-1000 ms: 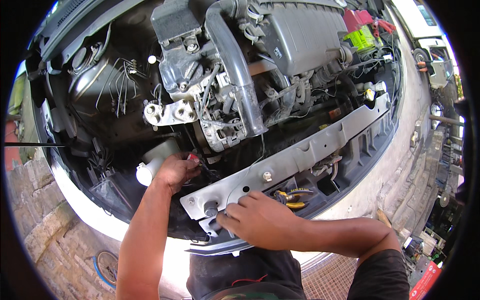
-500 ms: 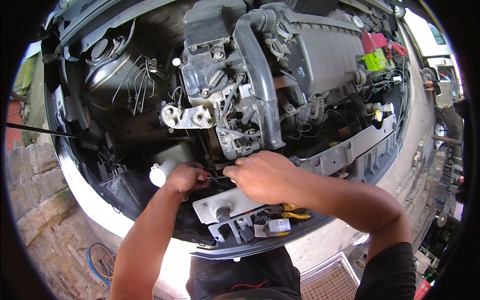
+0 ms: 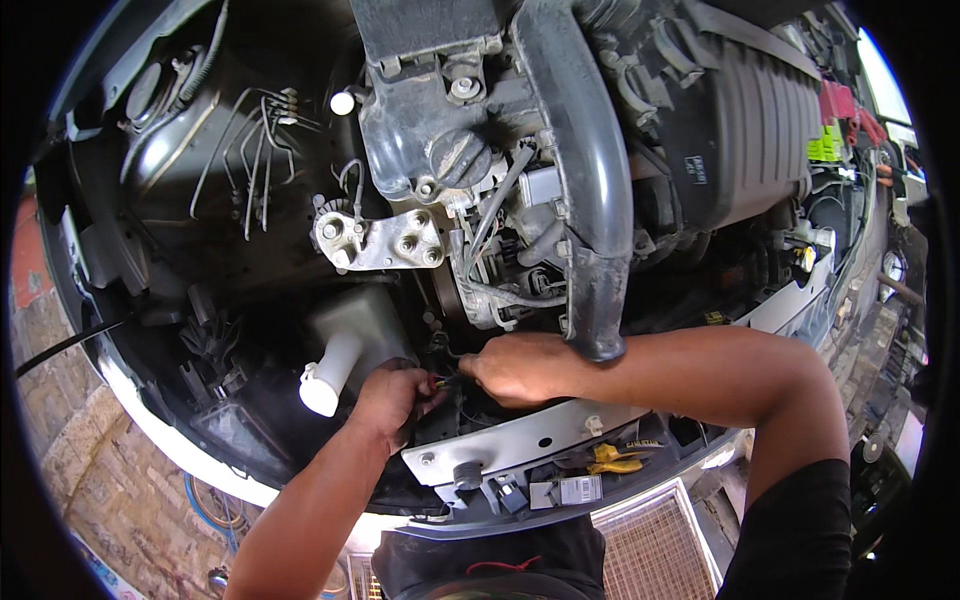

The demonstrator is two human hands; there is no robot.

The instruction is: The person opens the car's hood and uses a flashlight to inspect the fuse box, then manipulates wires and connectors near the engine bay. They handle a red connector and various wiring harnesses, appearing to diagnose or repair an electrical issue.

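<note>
Both hands work down in the gap behind the pale metal crossbar (image 3: 520,436). My left hand (image 3: 393,397) is closed in a pinch on thin coloured wires (image 3: 440,383), with red and yellow showing at its fingertips. Close by on the right, my right hand (image 3: 515,368) has its fingers bent together beside the same wires. Its fingertips are partly hidden, so what they hold cannot be seen. A translucent reservoir with a white filler neck (image 3: 330,378) stands just left of my left hand. The black air duct (image 3: 597,285) ends above my right forearm.
Yellow-handled pliers (image 3: 615,462) and a small box (image 3: 580,489) lie on the front ledge. The engine (image 3: 410,150) and a ribbed black air filter housing (image 3: 735,140) stand at the back. A metal bracket (image 3: 380,243) with bolts sits left of the engine.
The view has moved in closer over the engine bay. My right hand has come lower, nearer my left fingertips. My left hand keeps its pinch on the wires.
</note>
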